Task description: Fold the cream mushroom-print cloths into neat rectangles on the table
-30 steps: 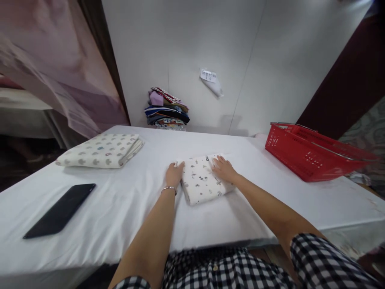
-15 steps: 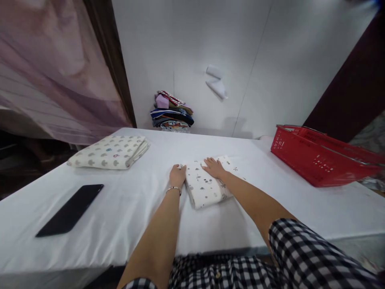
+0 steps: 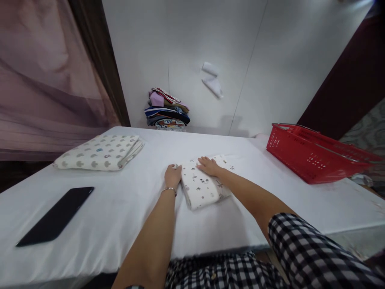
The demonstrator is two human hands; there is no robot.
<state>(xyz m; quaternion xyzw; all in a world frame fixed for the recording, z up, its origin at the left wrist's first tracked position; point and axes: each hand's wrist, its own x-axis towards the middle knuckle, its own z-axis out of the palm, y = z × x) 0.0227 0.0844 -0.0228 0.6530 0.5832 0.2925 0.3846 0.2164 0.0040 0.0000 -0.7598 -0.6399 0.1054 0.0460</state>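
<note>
A white folded cloth [image 3: 200,186] with small grey and black plant prints lies on the white-covered table, in front of my body. At its left edge is my left hand [image 3: 173,176], wearing a bracelet, with the fingers curled and the thumb side against the fold; a bit of the edge shows between thumb and fingers. My right hand [image 3: 209,166] lies flat on top of the cloth, fingers stretched out and pressing on it. The right forearm hides part of the cloth's right side.
A thicker folded cloth with grey motifs [image 3: 99,152] lies at the back left, behind a dark flat phone-like slab [image 3: 57,216]. A red plastic basket [image 3: 313,152] stands on the right. Stacked folded clothes [image 3: 167,110] rise by the wall behind the table [image 3: 126,224].
The whole view has shifted slightly, so things on the table appear a little further left. Both hands keep their places on the cloth.
</note>
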